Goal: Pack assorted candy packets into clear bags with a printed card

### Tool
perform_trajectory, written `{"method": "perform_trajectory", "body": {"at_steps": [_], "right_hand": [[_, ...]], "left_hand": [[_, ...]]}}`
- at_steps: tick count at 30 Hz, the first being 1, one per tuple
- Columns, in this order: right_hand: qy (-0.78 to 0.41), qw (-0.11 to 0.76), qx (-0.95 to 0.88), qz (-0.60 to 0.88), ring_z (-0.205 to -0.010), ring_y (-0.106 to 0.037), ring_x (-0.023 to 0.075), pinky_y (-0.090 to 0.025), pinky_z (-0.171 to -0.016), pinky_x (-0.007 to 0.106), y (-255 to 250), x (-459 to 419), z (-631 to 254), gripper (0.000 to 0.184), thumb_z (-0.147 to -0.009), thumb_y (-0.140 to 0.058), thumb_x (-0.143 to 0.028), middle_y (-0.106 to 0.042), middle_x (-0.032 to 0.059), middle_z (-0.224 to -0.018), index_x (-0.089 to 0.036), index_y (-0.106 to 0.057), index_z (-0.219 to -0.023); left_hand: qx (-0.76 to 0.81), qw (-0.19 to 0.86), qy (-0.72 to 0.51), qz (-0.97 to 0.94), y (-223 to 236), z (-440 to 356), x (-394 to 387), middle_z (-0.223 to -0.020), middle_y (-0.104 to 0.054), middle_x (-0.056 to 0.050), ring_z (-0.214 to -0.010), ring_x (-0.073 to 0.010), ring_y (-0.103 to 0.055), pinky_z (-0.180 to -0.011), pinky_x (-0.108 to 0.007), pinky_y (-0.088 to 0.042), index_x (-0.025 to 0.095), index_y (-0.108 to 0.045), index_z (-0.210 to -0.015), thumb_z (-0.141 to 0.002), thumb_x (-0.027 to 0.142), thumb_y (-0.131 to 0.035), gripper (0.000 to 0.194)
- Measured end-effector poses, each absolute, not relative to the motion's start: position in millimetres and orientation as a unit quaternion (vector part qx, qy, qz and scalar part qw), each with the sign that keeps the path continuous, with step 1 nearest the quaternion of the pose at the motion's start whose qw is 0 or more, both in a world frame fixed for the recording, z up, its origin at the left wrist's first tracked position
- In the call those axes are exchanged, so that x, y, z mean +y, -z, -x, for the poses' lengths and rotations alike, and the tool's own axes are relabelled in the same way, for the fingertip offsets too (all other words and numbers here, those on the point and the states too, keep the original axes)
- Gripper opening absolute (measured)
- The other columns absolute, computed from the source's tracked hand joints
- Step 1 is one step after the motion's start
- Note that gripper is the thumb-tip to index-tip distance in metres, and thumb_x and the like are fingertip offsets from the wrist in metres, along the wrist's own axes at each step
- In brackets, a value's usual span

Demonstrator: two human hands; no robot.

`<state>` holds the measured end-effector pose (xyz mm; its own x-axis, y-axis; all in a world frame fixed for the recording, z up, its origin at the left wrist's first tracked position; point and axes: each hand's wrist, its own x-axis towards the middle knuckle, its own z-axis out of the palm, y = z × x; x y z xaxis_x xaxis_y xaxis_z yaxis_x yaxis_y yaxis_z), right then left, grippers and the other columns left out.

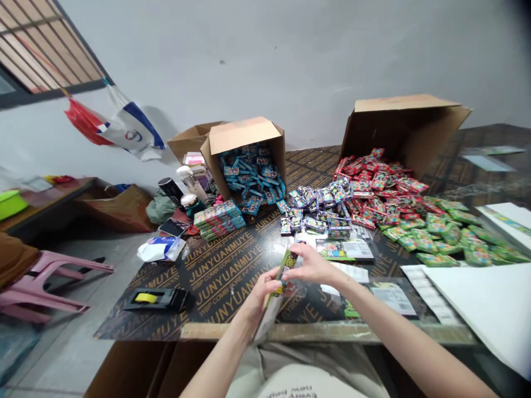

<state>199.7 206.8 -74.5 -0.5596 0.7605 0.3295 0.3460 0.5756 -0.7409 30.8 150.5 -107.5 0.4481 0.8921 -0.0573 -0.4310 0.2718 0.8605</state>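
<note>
Both hands are closed on a slim printed carton [287,263], held tilted over the front part of the table. Its narrow edge is green, black and yellow; a pale side faces down toward my lap. My left hand [262,292] grips the lower part, thumb on the edge. At the upper end, my right hand [313,264] pinches the carton with its fingers. What is inside the carton cannot be seen. Just beyond lie purple packets [317,207] and a flat printed carton sheet [346,250]. Another flat sheet [392,298] lies by my right forearm.
Open cardboard boxes hold blue packets [253,177] and red packets [381,188]. Green packets [452,235] spread at right beside white sheets [489,293]. Stacked filled cartons [219,219], bottles [193,185] and a tape dispenser [157,299] stand left. A pink stool [50,271] is on the floor.
</note>
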Motion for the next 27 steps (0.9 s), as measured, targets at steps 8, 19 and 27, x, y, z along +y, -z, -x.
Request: {"method": "perform_trajectory", "body": {"at_steps": [8,19,27], "right_hand": [[-0.399,0.305,-0.796,0.338,-0.078,-0.057,0.0148,-0.045,-0.072,0.027,72.4,212.9,-196.0,0.057,-0.067,-0.068,-0.029,-0.061,0.0015,-0.096,-0.023,-0.047,-0.119],[-0.462,0.436,-0.633,0.443,-0.061,-0.054,0.0135,-0.045,-0.061,0.027,108.5,208.8,-178.2,0.03,-0.073,-0.06,-0.044,-0.06,0.001,-0.065,-0.014,-0.059,-0.071],[-0.644,0.308,-0.598,0.364,-0.067,-0.061,0.0168,-0.049,-0.063,0.03,134.4,196.3,-192.6,0.04,-0.063,-0.07,-0.041,-0.066,0.003,-0.076,-0.014,-0.063,-0.091]], "left_hand": [[0.341,0.729,-0.457,-0.378,117.2,-23.3,154.5,-0.074,-0.066,-0.003,-0.062,-0.0128,-0.054,-0.062,-0.023,-0.04,0.011,-0.065,-0.095,-0.072,0.029,-0.062,0.029],[0.455,0.495,-0.448,-0.59,133.2,-4.3,170.6,-0.047,-0.038,0.004,-0.048,-0.0072,-0.03,-0.048,-0.021,-0.022,0.013,-0.047,-0.047,-0.076,0.039,-0.056,0.04],[0.435,0.564,-0.455,-0.535,142.7,-1.7,185.9,-0.052,-0.047,0.002,-0.048,-0.0079,-0.04,-0.044,-0.018,-0.029,0.012,-0.054,-0.058,-0.072,0.039,-0.061,0.032]]}}
